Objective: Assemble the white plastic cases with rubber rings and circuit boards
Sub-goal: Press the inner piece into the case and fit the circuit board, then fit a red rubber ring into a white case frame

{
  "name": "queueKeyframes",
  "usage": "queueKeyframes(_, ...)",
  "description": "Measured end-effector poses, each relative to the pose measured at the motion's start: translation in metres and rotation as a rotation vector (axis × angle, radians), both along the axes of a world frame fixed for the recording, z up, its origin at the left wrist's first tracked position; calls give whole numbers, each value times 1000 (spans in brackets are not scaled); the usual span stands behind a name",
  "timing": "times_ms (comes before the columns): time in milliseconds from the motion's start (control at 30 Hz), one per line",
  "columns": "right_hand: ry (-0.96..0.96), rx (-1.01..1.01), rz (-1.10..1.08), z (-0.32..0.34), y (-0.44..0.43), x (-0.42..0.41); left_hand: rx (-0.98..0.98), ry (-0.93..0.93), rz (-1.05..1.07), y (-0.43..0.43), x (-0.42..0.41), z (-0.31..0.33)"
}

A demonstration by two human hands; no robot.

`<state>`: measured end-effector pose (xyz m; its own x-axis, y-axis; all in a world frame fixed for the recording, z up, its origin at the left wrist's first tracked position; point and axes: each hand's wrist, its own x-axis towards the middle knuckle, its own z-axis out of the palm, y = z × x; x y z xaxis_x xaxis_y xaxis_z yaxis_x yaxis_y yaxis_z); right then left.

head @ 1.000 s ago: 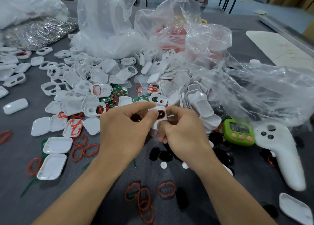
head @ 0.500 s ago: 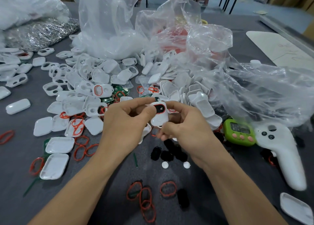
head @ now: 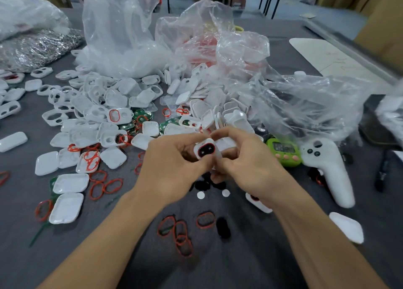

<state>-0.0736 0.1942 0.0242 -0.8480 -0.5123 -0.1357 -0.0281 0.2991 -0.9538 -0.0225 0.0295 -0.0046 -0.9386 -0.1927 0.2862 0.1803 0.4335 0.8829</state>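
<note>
White case (head: 206,151), left hand (head: 172,168), right hand (head: 246,166) pinching

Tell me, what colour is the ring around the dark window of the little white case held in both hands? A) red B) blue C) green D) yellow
A: the white case, pinched between the left hand and the right hand, shows a red ring running round its dark oval window.
</note>
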Motion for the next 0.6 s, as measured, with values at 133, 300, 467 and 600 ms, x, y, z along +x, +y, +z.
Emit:
queueKeyframes(133, 86, 17, -68, 7, 20, 12, 0, 32, -13, 21, 5, 5)
queueKeyframes(300, 66, 67, -152, 12, 60, 23, 104, -48, -110, 20, 12, 9)
queueKeyframes(467, 199, 450, -158, 9, 89, 26, -115, -57, 204, 11, 6, 4)
queueKeyframes(600, 311, 573, -240, 4, 88, 23, -257, -65, 312, 7, 7, 4)
